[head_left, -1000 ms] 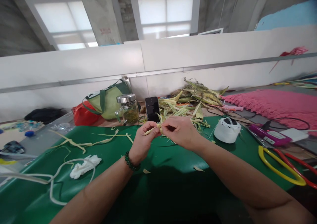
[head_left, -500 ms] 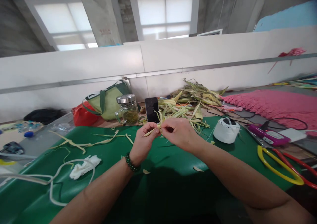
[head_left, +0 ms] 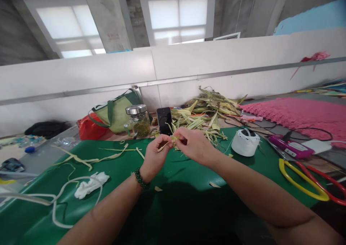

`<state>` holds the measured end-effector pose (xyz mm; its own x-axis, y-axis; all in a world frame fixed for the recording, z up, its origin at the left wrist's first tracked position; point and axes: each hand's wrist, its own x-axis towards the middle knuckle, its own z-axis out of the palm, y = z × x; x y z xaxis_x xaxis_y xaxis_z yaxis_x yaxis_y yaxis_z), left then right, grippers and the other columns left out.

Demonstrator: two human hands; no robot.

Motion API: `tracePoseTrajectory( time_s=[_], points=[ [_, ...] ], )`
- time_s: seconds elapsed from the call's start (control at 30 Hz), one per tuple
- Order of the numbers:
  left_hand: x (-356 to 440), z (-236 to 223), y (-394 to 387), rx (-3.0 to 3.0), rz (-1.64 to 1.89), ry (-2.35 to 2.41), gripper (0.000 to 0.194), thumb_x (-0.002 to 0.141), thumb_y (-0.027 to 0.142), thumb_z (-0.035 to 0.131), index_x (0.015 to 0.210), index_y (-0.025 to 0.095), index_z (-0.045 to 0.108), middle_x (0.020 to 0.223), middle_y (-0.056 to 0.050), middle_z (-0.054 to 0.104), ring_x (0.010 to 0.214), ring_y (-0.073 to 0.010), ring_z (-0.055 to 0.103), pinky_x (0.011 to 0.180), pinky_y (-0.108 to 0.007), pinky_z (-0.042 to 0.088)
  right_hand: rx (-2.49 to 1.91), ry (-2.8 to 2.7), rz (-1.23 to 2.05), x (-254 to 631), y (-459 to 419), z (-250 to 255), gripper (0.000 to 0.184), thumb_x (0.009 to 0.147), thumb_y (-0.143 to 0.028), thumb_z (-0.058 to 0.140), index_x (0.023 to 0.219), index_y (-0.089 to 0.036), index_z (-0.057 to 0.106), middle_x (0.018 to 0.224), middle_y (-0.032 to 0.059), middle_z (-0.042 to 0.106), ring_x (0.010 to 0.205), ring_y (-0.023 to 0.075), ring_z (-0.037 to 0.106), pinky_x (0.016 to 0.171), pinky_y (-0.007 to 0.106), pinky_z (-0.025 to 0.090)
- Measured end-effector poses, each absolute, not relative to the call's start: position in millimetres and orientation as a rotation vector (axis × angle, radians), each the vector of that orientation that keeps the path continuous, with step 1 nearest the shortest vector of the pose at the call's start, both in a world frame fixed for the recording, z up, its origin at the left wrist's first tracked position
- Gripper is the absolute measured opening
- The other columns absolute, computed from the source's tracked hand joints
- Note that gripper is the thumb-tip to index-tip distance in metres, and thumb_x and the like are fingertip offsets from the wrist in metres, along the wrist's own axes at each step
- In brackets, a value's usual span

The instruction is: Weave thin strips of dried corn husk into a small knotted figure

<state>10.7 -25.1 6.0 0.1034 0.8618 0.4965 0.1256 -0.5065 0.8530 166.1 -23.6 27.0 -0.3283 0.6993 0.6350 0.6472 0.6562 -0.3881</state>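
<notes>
Above the green mat (head_left: 119,171), my two hands meet fingertip to fingertip over a small bundle of pale corn husk strips (head_left: 175,138). My left hand (head_left: 154,156), with a dark green bead bracelet at its wrist, is closed and pinches the bundle's lower end. My right hand (head_left: 196,145) is closed too, thumb and fingers pinching the husk from the other side. Thin husk ends stick up between the hands; much of the bundle is hidden by my fingers. Just behind stand a dark phone (head_left: 164,120) and cut green husk pieces (head_left: 193,122).
A lidded glass mug (head_left: 139,122) and a green bag (head_left: 117,113) stand behind left. At the back lies a corn husk pile (head_left: 216,106). To the right are a white roll (head_left: 245,144), a purple power strip (head_left: 290,147) and scissors (head_left: 300,182). Left lies a white cable (head_left: 56,205).
My hands stay together on the corn husk. The right fingers have shifted slightly on the bundle, and the whole view has moved a little.
</notes>
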Motion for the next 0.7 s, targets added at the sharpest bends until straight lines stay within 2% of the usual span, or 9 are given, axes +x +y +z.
tracePoseTrajectory(
  time_s=[0.1,0.2,0.33,0.53,0.7],
  points=[
    [10.3,7.4,-26.1,1.780,1.474,0.982,0.012,0.071,0.027,0.065,0.067,0.017,0.059,0.067,0.000,0.058,0.063,-0.0131,0.054,0.061,-0.023,0.045,-1.009,-2.019,0.143,167.1,-23.7,28.2,0.019,0.075,-0.011,0.057,0.093,-0.019,0.058,0.060,-0.0049,0.060,0.054,0.0106,0.053,0.055,0.021,0.035],
    [10.3,9.6,-27.3,1.758,1.498,0.965,0.012,0.071,0.027,0.064,0.068,0.017,0.058,0.066,0.000,0.058,0.063,-0.0130,0.054,0.061,-0.023,0.045,-0.905,-2.041,0.106,167.2,-23.9,28.1,0.009,0.078,-0.012,0.055,0.083,-0.018,0.059,0.066,-0.0013,0.063,0.061,0.0114,0.056,0.058,0.021,0.038],
    [10.5,10.8,-27.6,1.685,1.524,0.933,0.017,0.070,0.032,0.068,0.071,0.018,0.057,0.068,0.000,0.058,0.064,-0.0128,0.054,0.062,-0.024,0.046,-0.791,-2.060,0.057,165.8,-23.6,26.3,0.015,0.081,-0.011,0.051,0.076,-0.018,0.063,0.071,0.0015,0.065,0.068,0.0119,0.058,0.059,0.021,0.039],
    [11.8,8.4,-29.4,1.767,1.534,0.966,0.010,0.073,0.027,0.064,0.074,0.018,0.060,0.072,-0.001,0.060,0.065,-0.0125,0.055,0.062,-0.023,0.046,-0.898,-1.964,0.213,163.6,-20.9,23.7,0.008,0.075,-0.013,0.057,0.078,-0.018,0.062,0.065,-0.0019,0.064,0.058,0.0098,0.055,0.055,0.020,0.039],
    [12.2,8.1,-30.2,1.736,1.570,0.968,0.012,0.069,0.022,0.066,0.071,0.019,0.054,0.068,0.002,0.057,0.064,-0.0122,0.055,0.061,-0.022,0.045,-0.925,-1.923,0.439,163.9,-15.9,24.1,0.009,0.073,-0.016,0.059,0.080,-0.017,0.064,0.054,-0.0044,0.058,0.048,0.0081,0.050,0.049,0.019,0.036]
  ],
)
